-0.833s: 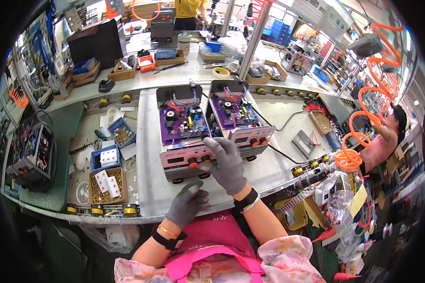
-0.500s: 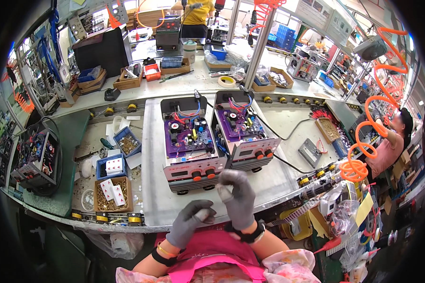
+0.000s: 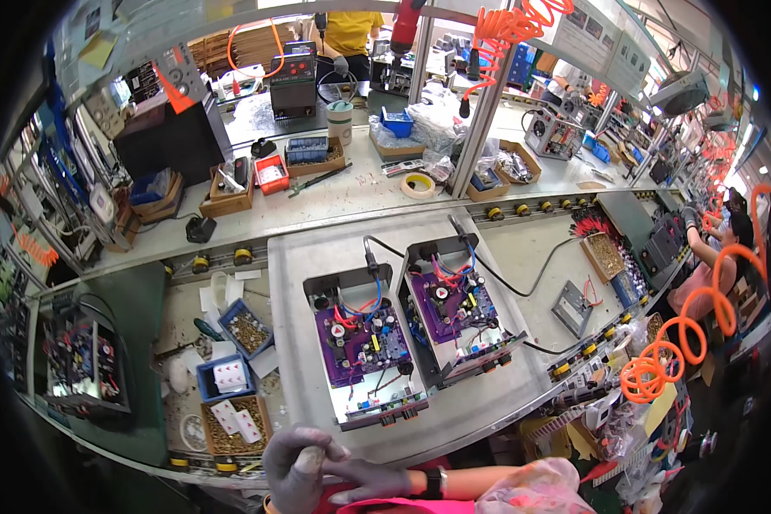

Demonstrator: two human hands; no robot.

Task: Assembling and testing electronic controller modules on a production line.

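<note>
My left hand (image 3: 295, 464), in a grey glove, is raised at the bottom edge with its fingers bent and the thumb apart, nothing visible in it. Beside it my gloved right hand (image 3: 368, 480) reaches leftward with fingers stretched out, their tips partly hidden behind the left hand. Both are nearest the front of a left open-topped electrical unit (image 3: 370, 343), whose metal housing holds a purple circuit board and red and blue wires. A similar right unit (image 3: 458, 300) stands close beside it. Both rest on a pale board (image 3: 295, 343), each with a black cable at the back.
Left of the board are blue bins (image 3: 247, 330) of small metal parts and a cardboard box (image 3: 240, 424) with white cards. Another unit (image 3: 81, 364) stands farther left. An orange coiled hose (image 3: 660, 373) hangs at right, near a co-worker (image 3: 711, 265). A red power screwdriver (image 3: 405, 27) hangs overhead.
Both hands have drawn back from the units' front panels toward my body and come together. The view has tilted, so the units now show more from above.
</note>
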